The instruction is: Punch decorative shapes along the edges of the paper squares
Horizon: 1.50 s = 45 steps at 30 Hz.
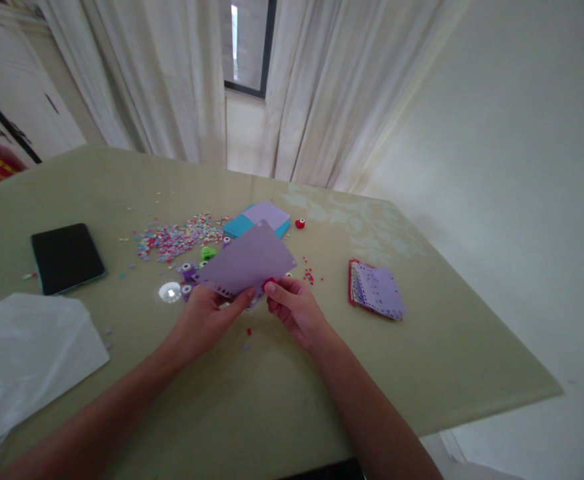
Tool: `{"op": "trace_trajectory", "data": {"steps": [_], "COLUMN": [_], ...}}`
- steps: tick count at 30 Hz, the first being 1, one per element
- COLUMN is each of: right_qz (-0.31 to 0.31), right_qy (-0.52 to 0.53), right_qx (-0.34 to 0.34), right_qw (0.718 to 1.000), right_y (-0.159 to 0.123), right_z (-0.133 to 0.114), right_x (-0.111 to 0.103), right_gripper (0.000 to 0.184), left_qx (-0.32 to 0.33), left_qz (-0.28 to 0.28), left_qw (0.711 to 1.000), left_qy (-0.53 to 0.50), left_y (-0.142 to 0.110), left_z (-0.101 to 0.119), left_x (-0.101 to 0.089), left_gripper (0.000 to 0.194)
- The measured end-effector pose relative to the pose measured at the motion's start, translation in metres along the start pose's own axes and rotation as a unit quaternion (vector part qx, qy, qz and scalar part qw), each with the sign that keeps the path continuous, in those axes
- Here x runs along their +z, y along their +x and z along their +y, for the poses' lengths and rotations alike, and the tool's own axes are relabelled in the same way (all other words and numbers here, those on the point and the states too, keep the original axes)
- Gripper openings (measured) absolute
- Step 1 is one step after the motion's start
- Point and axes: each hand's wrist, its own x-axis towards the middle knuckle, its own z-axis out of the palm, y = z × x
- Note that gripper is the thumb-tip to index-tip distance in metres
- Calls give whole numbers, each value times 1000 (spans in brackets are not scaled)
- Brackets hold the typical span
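My left hand pinches a purple sheet of paper at its near edge, thumb on top. A row of small punched holes runs along that edge, and a few more marks show at the corners. In my right hand is a small red paper punch, set at the sheet's near right edge. My fingers hide most of the punch. Behind the sheet lie purple punches with eye shapes and a green punch, partly covered. Red paper bits are scattered right of the sheet.
Colourful confetti is heaped behind my left hand. Blue and purple paper lies farther back, beside another red punch. A stack of punched sheets is at right. A black-screened tablet or phone and white sheet lie left.
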Motion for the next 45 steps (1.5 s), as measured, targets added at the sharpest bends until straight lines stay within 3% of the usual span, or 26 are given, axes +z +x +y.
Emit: {"op": "trace_trajectory", "data": {"steps": [8, 20, 27, 32, 35, 37, 40, 45], "right_qz": [-5, 2, 25, 0, 36, 94, 159, 172], "right_qy": [-46, -61, -86, -85, -47, -50, -162, -380], "right_qx": [-19, -36, -62, -69, -96, -134, -199, -242], "right_qw": [999, 997, 994, 994, 994, 985, 953, 876], "right_y": [3, 4, 5, 3, 5, 8, 12, 16], "right_z": [5, 6, 12, 6, -6, -15, -26, -27], "right_x": [0, 0, 2, 0, -10, -20, -37, -51], "right_gripper": [55, 54, 52, 49, 50, 49, 42, 25], "left_qx": [-1, -21, -22, -34, -41, -43, -47, -57], "left_qz": [0, 11, 13, 15, 37, 52, 51, 72], "left_qw": [1000, 1000, 999, 999, 998, 997, 997, 995], "left_qy": [-1, -16, -34, -30, -25, -26, -34, -38], "left_y": [0, 0, -1, -1, -1, -2, -2, -2], "left_z": [9, 11, 10, 13, 16, 16, 15, 17], "left_x": [2, 3, 5, 2, -1, -1, 0, -2], "left_gripper": [29, 27, 42, 30, 27, 29, 32, 37]}}
